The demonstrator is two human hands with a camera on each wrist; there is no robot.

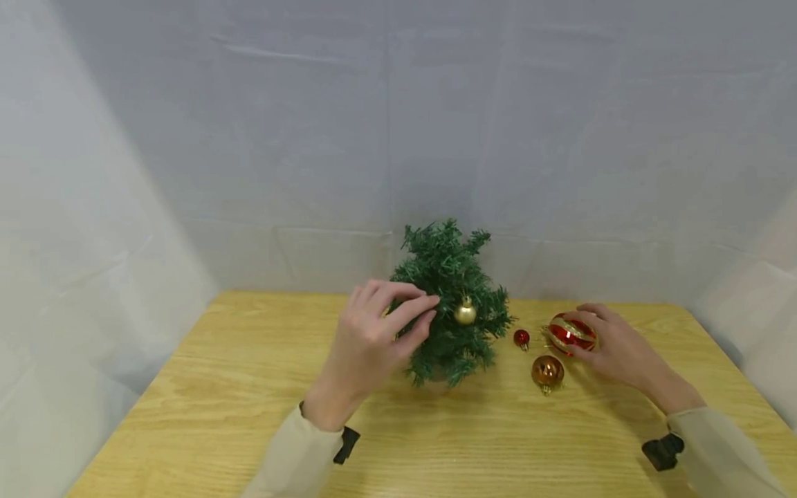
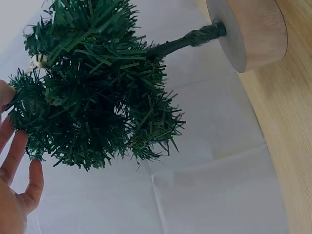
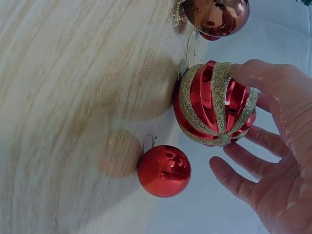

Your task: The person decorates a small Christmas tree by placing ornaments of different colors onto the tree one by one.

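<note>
- The large red bauble with gold glitter stripes (image 1: 571,334) lies on the light wooden table (image 1: 218,415), toward its far right corner — just right of the small artificial green tree (image 1: 451,304).
- My right hand (image 1: 613,349) is on it: the fingertips curve over its top and right side, touching it. From the right wrist view the thumb lies across the ball while the other fingers (image 3: 239,180) are spread in the air beside it, so I would call this a light touch, not a closed grasp; the bauble appears to rest on the table.
- Its hanging loop points toward the far side, away from my palm, so the ball's cap-to-base axis runs roughly across my fingers.
- My right hand is plainly the nearer one to it; the left is well apart, on the other side of the tree.
- My left hand (image 1: 373,339) reaches into the tree's left branches, its fingers loosely bent among the needles and touching them, pinching nothing that I can make out.
- A small gold ball (image 1: 465,312) already hangs on the tree's front, just right of my left fingertips.
- The tree stands upright on a round pale wooden base (image 2: 256,31), near the middle of the table's far edge.
- Between tree and striped bauble sits a small plain red ball (image 1: 521,338); a shiny copper-coloured ball (image 1: 547,372) lies nearer my edge, just below the striped one.
</note>
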